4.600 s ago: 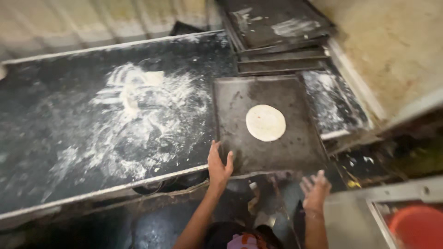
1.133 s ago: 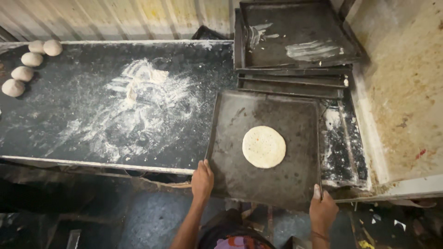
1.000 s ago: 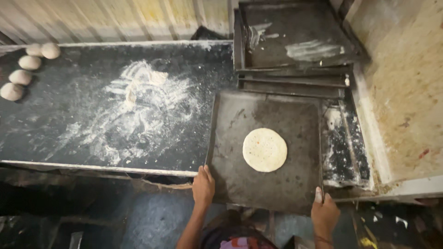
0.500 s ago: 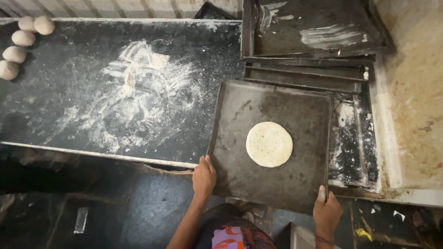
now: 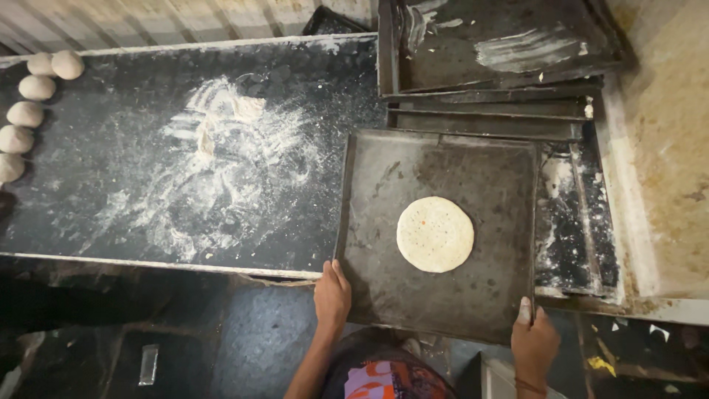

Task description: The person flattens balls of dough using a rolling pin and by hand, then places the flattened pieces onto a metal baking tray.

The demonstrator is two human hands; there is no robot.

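Both hands, left hand (image 5: pixel 331 294) and right hand (image 5: pixel 533 341), grip the near corners of a dark tray (image 5: pixel 384 222) (scuffed, floury) carrying one flat dough round (image 5: pixel 435 233), beside the desk (image 5: pixel 111 214).

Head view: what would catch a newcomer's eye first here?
A pale round flatbread lies alone in the middle of a dark metal tray, gripped at its near edge by the left hand and right hand. To the left, white flour is smeared across the black worktop, with dough balls lined along its far left edge.
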